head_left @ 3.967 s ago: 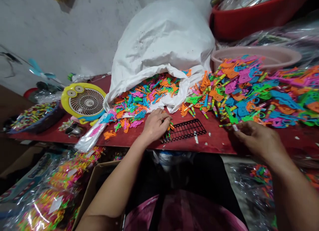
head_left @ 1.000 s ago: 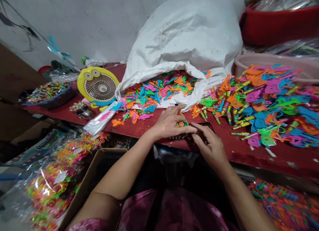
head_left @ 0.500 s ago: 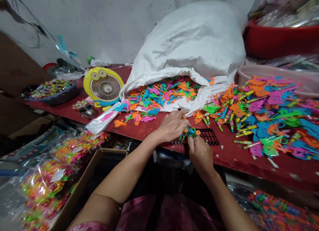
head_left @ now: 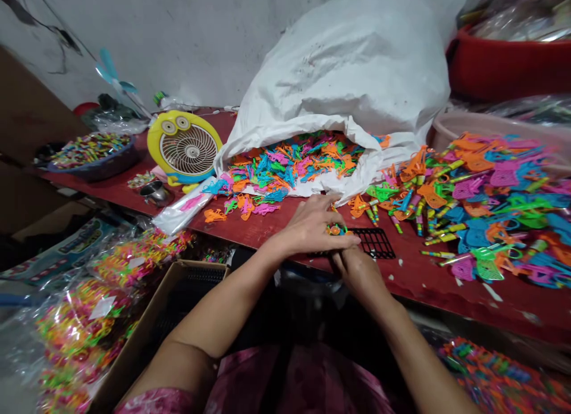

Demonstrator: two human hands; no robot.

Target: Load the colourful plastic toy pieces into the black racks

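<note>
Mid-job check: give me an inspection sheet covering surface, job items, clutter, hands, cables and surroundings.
Surface: red table; white scraps at front right.
Job items: black grid, partly hidden by the hands; colourful pieces at the left hand.
Clutter: loose plastic pile at right; white sack, mouth spilling pieces.
Hands: left fingers overlap the right hand; grips hidden.
Cables: dark cable, upper left.
Surroundings: yellow fan, grey wall, red tub.
</note>
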